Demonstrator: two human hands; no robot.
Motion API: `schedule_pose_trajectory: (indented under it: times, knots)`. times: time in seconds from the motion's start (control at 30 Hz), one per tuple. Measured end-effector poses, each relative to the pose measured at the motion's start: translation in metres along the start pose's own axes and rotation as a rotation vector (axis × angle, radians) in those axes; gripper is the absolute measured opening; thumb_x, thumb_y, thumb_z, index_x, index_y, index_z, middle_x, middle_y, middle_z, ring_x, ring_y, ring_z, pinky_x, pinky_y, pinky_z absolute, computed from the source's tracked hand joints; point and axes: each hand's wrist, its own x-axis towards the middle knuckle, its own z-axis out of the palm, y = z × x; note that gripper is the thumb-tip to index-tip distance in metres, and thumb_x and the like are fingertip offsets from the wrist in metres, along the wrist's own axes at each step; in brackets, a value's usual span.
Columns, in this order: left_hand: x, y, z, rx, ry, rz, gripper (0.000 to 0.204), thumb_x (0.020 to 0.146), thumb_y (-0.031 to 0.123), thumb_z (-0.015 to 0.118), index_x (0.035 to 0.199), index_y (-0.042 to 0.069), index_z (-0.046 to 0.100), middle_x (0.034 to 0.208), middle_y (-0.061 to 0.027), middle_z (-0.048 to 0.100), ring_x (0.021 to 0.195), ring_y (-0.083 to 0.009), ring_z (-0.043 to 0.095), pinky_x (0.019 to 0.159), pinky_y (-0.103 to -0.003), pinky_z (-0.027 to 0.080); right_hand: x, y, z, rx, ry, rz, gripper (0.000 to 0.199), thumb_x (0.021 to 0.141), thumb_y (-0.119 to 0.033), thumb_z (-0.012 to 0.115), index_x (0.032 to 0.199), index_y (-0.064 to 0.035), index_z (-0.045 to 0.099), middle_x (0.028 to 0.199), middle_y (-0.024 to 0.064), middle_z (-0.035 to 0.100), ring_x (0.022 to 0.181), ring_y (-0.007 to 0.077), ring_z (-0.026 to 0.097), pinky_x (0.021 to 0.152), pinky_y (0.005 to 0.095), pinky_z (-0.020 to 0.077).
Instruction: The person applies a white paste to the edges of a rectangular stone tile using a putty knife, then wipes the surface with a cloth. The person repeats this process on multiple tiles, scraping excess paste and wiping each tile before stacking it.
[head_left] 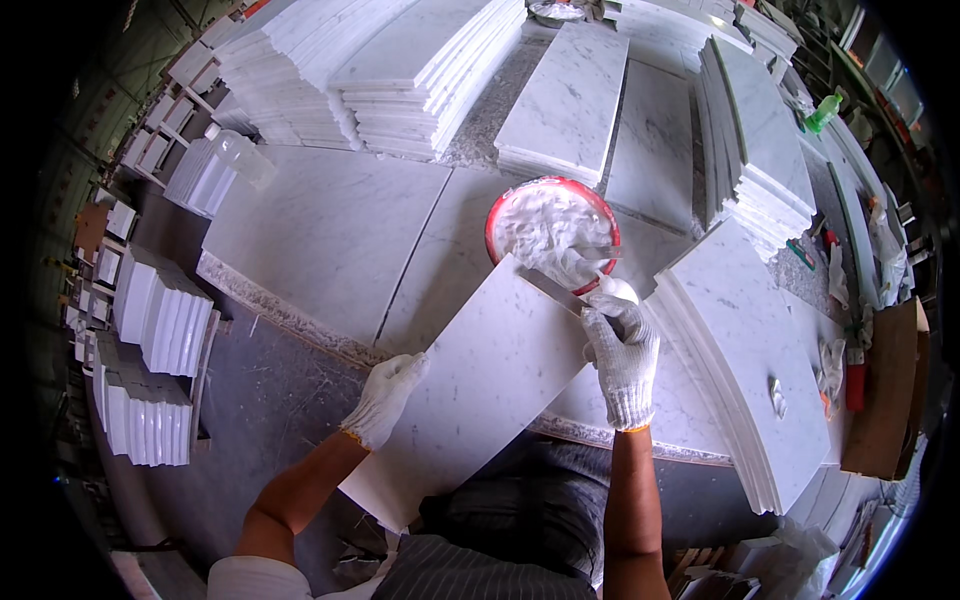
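My left hand, in a white knit glove, is closed round the left edge of a white marble slab. The slab lies tilted across my lap side, its far end up at the tub. My right hand, gloved too, is closed on a putty knife; its thin metal blade lies along the slab's far edge. Just beyond sits a red-rimmed tub of thick white paste. Another flat metal blade shows at the paste's right side. The knife's handle is mostly hidden by my fingers.
Stacked marble slabs stand at the back left, more at the back right. A curved slab stack is close to my right hand. A clear plastic jug and a green bottle stand farther out. A cardboard box is far right.
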Motion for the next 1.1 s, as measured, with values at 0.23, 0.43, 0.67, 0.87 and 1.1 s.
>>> schedule_pose_trajectory:
  times: [0.23, 0.43, 0.67, 0.87, 1.1]
  knots:
    - [-0.003, 0.008, -0.002, 0.023, -0.059, 0.000, 0.037, 0.100, 0.037, 0.057, 0.098, 0.001, 0.066, 0.085, 0.0046, 0.055, 0.082, -0.0059, 0.046, 0.076, -0.026, 0.041, 0.005, 0.002, -0.004, -0.053, 0.069, -0.021, 0.010, 0.090, -0.007, 0.069, 0.098, -0.0010, 0.071, 0.075, 0.0033, 0.067, 0.051, 0.0047, 0.052, 0.044, 0.0214, 0.0400]
    - [-0.004, 0.001, -0.013, -0.052, -0.057, -0.079, 0.036, 0.100, 0.037, 0.058, 0.098, 0.002, 0.067, 0.085, 0.0069, 0.055, 0.081, -0.0057, 0.046, 0.075, -0.026, 0.042, 0.000, -0.014, -0.015, 0.113, 0.032, 0.115, 0.014, 0.090, -0.007, 0.068, 0.101, 0.0013, 0.070, 0.077, 0.0046, 0.067, 0.048, 0.0044, 0.047, 0.042, 0.0211, 0.0342]
    - [-0.031, 0.013, -0.018, -0.048, -0.066, -0.097, 0.034, 0.102, 0.035, 0.055, 0.093, 0.003, 0.066, 0.085, 0.0086, 0.052, 0.080, -0.0047, 0.043, 0.074, -0.026, 0.040, -0.006, -0.019, -0.018, 0.019, -0.089, 0.170, 0.017, 0.088, -0.010, 0.073, 0.102, -0.0001, 0.071, 0.074, 0.0006, 0.065, 0.053, 0.0044, 0.050, 0.047, 0.0215, 0.0388]
    - [-0.034, -0.009, -0.019, -0.025, -0.056, -0.081, 0.033, 0.101, 0.035, 0.056, 0.088, 0.005, 0.064, 0.081, 0.0084, 0.049, 0.078, -0.0046, 0.040, 0.071, -0.026, 0.038, -0.006, -0.014, -0.013, -0.127, -0.163, 0.063, 0.014, 0.088, -0.011, 0.073, 0.099, -0.0009, 0.072, 0.066, -0.0019, 0.061, 0.053, 0.0032, 0.048, 0.048, 0.0223, 0.0378]
    - [-0.034, -0.013, -0.019, 0.021, -0.048, -0.078, 0.033, 0.101, 0.034, 0.056, 0.083, 0.007, 0.059, 0.078, 0.0074, 0.046, 0.076, -0.0055, 0.039, 0.070, -0.027, 0.037, -0.002, -0.009, -0.011, -0.108, -0.075, 0.034, 0.012, 0.089, -0.011, 0.072, 0.096, -0.0011, 0.073, 0.067, -0.0011, 0.062, 0.053, 0.0029, 0.048, 0.048, 0.0221, 0.0382]
